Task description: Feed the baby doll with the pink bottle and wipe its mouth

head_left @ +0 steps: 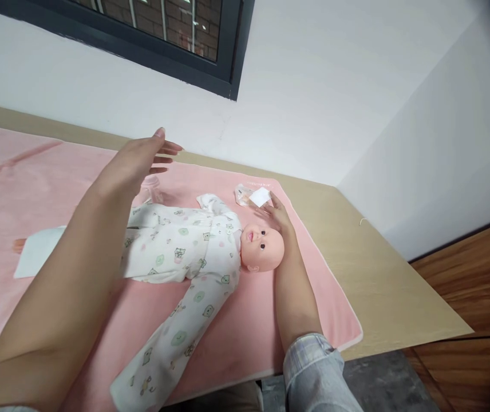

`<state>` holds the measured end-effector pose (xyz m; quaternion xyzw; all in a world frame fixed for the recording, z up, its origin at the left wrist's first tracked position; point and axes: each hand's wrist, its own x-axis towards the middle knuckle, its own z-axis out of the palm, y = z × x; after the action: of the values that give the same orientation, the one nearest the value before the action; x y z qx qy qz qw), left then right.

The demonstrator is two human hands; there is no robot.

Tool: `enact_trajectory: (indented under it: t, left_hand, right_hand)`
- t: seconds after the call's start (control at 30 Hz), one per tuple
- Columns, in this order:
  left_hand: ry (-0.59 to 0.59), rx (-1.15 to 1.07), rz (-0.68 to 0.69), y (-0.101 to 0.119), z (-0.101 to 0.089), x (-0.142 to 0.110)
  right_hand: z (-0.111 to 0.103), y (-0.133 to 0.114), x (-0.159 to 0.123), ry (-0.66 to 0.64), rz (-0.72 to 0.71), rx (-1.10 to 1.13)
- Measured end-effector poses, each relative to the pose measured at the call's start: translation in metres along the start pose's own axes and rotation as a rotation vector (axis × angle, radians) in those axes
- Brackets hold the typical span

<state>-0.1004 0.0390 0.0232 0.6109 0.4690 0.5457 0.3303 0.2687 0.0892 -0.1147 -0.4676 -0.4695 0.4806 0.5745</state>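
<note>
A baby doll (262, 246) lies on its back on a pink blanket (228, 326). It wears a white printed outfit (172, 240), one long sleeve stretched toward me. Past the doll's head, my right hand (278, 213) has its fingers closed at the edge of a small white square pad (260, 197). A crumpled clear plastic bag (242, 194) lies just left of that pad. Over the doll's lower body, my left hand (144, 157) is raised with fingers apart and nothing in it. Behind my left wrist, a pinkish clear container (151, 189) is partly hidden.
The blanket covers much of a tan table (356, 274), whose right corner juts out. A white wall (305, 103) with a dark-framed window (228, 80) rises behind. Wooden panels (477, 286) stand at the right. A white cloth (39, 252) lies over the doll's leg.
</note>
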Motion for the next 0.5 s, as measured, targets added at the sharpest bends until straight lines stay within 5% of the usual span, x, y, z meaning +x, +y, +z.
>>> enact_trajectory:
  t: [0.33,0.5]
  left_hand:
    - [0.245,0.396,-0.114,-0.022,-0.045,0.01]
    - [0.206,0.573,-0.17,-0.038,-0.06,0.017]
  right_hand:
    - [-0.002,-0.017,-0.01,0.092,-0.058,-0.164]
    - [-0.006,-0.012,-0.007,0.2,-0.164,-0.335]
